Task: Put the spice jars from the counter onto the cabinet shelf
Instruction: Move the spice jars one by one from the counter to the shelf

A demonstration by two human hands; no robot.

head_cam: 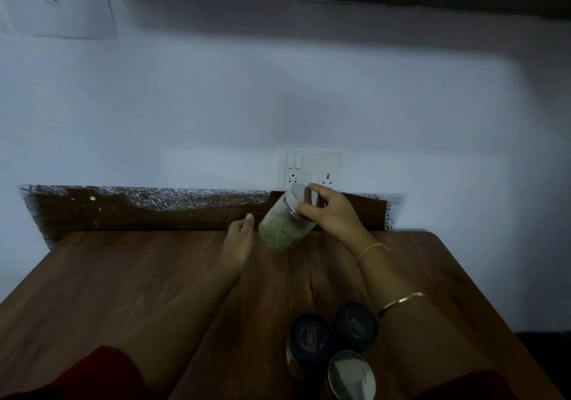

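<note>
Head view. A glass spice jar [279, 229] holding green flakes is at the far middle of the wooden counter [123, 276], close to the wall. Its long axis is tilted: the silver lid [298, 196] points up, away from the person and to the right, and the base points down and to the left. Whether the base touches the counter cannot be told. The right hand [332, 214] grips the jar at its lid, fingers curled over the top and the thumb on the near side. The left hand [239, 242] is held with straight fingers, holding nothing, just beside the jar's lower part; contact cannot be told. Three further jars stand upright in a tight group near the front edge, under the right forearm: two with dark blue lids [312, 338] [355, 325] and one with a silver lid [350, 375]. A white socket panel [312, 168] sits on the wall directly behind the tilted jar.
</note>
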